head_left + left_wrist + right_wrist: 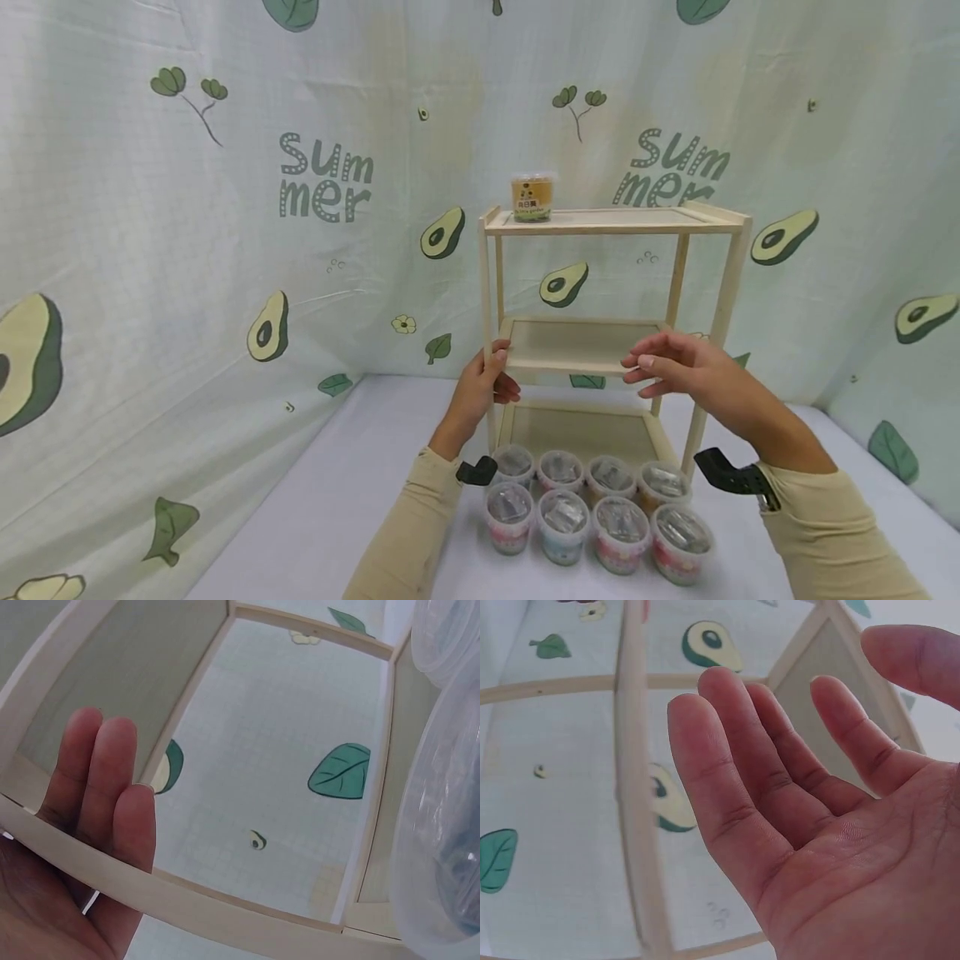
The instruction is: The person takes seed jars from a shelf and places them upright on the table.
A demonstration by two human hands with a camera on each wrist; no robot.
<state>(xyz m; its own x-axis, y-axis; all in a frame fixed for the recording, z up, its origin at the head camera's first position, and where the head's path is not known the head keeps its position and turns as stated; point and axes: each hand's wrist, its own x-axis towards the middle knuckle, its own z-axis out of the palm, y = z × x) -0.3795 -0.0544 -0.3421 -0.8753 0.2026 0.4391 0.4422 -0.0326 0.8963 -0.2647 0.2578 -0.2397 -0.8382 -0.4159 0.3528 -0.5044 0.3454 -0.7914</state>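
A light wooden three-tier rack (pixel 617 230) stands on the white table. My left hand (pixel 477 385) grips its front left post beside the middle shelf (pixel 585 343). In the left wrist view, the fingers (pixel 112 776) curl round the post from inside. My right hand (pixel 678 364) is held in the air in front of the middle shelf's right end, fingers spread and slightly bent; nothing is in its palm (pixel 855 855). One orange-yellow tub (pixel 532 200) with a printed label sits at the top shelf's left end.
Two rows of clear-lidded plastic tubs (pixel 563 518) stand on the table before the rack's bottom shelf (pixel 577 433), between my forearms. Their lids show greyish packets inside. Behind the rack hangs a printed curtain (pixel 420 150) with avocados and leaves.
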